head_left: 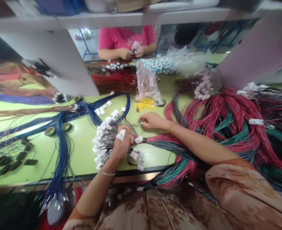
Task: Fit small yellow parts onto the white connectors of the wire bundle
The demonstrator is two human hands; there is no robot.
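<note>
My left hand is closed around thin wires beside a pile of white plastic connectors. A white piece with a dark round mark shows on or against its fingers; which one I cannot tell. Farther right, the fingers of my right hand pinch a thin wire, with a small pale bit at the fingertips. Between and below the hands runs a bundle of pink, green and dark wires, a white connector at its end. More white connectors lie near my left wrist.
Yellow small parts lie by a clear plastic bag. Blue wires and tape rolls are at left; a large heap of pink and green wires is at right. Across the table, a person in pink works.
</note>
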